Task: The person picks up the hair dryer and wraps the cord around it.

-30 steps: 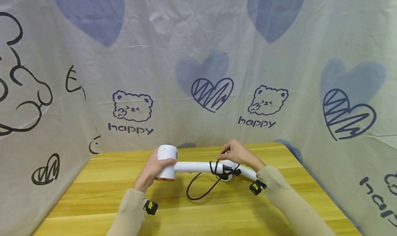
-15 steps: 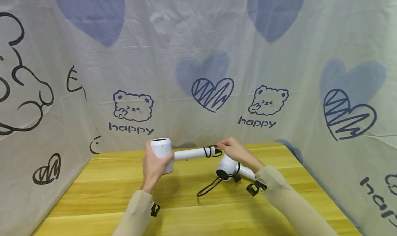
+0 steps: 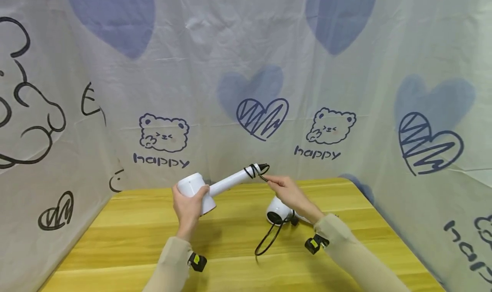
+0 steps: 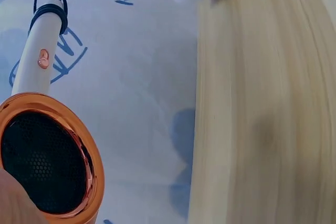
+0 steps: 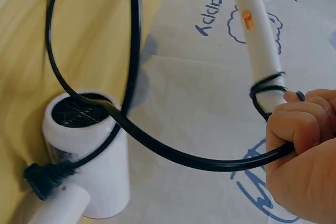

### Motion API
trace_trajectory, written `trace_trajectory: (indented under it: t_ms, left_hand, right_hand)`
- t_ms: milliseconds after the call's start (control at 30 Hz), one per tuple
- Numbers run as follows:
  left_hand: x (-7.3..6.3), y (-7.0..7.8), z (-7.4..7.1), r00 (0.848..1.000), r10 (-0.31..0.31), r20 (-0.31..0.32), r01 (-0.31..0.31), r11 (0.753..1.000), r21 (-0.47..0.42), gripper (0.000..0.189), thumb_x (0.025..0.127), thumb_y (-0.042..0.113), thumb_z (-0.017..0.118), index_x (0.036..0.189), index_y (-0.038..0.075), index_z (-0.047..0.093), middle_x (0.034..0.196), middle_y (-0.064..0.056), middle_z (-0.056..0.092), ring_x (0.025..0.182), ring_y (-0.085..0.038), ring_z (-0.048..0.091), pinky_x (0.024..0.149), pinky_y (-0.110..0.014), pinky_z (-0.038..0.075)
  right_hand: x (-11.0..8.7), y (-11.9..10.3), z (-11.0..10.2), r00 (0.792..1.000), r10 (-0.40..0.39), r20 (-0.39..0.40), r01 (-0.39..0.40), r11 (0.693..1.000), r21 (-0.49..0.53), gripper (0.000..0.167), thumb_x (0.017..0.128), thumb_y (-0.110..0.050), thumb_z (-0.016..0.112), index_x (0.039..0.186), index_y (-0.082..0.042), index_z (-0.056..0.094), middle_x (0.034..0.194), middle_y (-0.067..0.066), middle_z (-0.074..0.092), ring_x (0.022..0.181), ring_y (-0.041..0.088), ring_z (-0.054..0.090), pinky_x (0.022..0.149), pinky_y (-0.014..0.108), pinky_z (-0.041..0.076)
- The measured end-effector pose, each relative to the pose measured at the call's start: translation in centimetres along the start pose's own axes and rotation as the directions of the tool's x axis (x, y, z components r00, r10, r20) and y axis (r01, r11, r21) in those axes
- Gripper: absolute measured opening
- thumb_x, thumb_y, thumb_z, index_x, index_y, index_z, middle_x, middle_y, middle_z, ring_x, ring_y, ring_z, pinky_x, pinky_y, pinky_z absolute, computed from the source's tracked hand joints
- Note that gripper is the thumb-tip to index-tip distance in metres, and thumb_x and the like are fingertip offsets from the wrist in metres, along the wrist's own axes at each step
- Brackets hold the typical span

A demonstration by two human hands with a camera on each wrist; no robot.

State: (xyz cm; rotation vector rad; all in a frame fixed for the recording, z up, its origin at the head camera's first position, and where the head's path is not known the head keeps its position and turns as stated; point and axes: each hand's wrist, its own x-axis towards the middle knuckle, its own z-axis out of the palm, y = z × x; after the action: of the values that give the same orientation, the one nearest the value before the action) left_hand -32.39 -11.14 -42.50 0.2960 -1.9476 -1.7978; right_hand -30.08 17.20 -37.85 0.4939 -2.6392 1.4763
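**Dryer (image 3: 220, 189) held tilted above the table (image 3: 226, 260)**

Glossy white, it has a copper ring (image 4: 90, 150) round black mesh (image 4: 44, 166), a copper button (image 4: 43, 59) and black cord (image 5: 210, 164) looped about its handle's end. The left hand (image 3: 188, 206) grips its head; the right hand (image 3: 292, 194) curls its fingers round the cord. A second white dryer (image 3: 277, 208) lies on the table below.

There are two hair dryers (image 3: 229, 182) (image 3: 277, 206) and one table (image 3: 230, 253).
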Motion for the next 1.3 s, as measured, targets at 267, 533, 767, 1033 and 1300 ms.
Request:
trace_trajectory:
  t_ms: [267, 533, 767, 1033, 1300]
  left_hand:
    - [0.0, -0.5, 0.5, 0.981, -0.145, 0.128, 0.166, 0.97, -0.177, 0.073, 0.077, 0.021, 0.08, 0.134, 0.004, 0.038, 0.121, -0.014, 0.051, 0.09, -0.022, 0.059, 0.068, -0.029, 0.056]
    - [0.5, -0.8, 0.0, 0.91, -0.226, 0.347, 0.287, 0.948, -0.135, 0.071, 0.081, 0.026, 0.075, 0.138, 0.004, 0.039, 0.115, -0.014, 0.057, 0.08, -0.016, 0.062, 0.068, -0.031, 0.056]
    - [0.7, -0.8, -1.2, 0.798, -0.244, 0.551, 0.301, 0.954, -0.014, 0.069, 0.083, 0.027, 0.073, 0.141, 0.011, 0.04, 0.11, -0.014, 0.062, 0.083, -0.021, 0.066, 0.07, -0.037, 0.059]
    - [1.1, 0.1, -2.1, 0.734, -0.162, 0.66, 0.104, 0.987, 0.126, 0.077, 0.077, 0.022, 0.077, 0.142, 0.011, 0.037, 0.115, -0.021, 0.057, 0.082, -0.028, 0.066, 0.064, -0.042, 0.06]
    - [1.0, 0.3, -1.4, 0.791, -0.001, 0.611, -0.099, 0.987, 0.13, 0.082, 0.071, 0.015, 0.082, 0.139, 0.005, 0.037, 0.116, -0.022, 0.055, 0.088, -0.03, 0.063, 0.063, -0.038, 0.06]
  right_hand:
    - [-0.3, 1.8, 0.7, 0.999, -0.033, 0.034, 0.031, 0.999, 0.04, 0.037, 0.105, -0.018, 0.041, 0.139, -0.012, 0.056, 0.083, 0.011, 0.065, 0.067, 0.017, 0.05, 0.061, 0.024, 0.043]
    - [0.4, 3.1, -0.8, 0.949, 0.122, 0.291, -0.207, 0.936, 0.285, 0.032, 0.1, -0.029, 0.054, 0.11, -0.002, 0.068, 0.059, -0.006, 0.038, 0.047, 0.005, 0.023, 0.042, 0.018, 0.021]
    - [1.1, 3.6, -2.0, 0.941, 0.112, 0.318, -0.138, 0.989, 0.058, 0.017, 0.09, -0.016, 0.067, 0.094, -0.001, 0.073, 0.061, -0.008, 0.044, 0.054, 0.007, 0.033, 0.051, 0.02, 0.028]
    - [1.4, 1.9, -2.3, 0.933, 0.064, 0.353, -0.008, 0.987, -0.158, 0.01, 0.086, -0.016, 0.071, 0.09, -0.008, 0.078, 0.093, 0.002, 0.075, 0.086, 0.012, 0.064, 0.083, 0.03, 0.053]
    - [1.4, 0.4, -1.0, 0.961, 0.107, 0.256, -0.045, 0.971, -0.235, 0.009, 0.086, -0.017, 0.073, 0.081, -0.011, 0.079, 0.086, 0.0, 0.074, 0.065, 0.01, 0.05, 0.067, 0.025, 0.045]
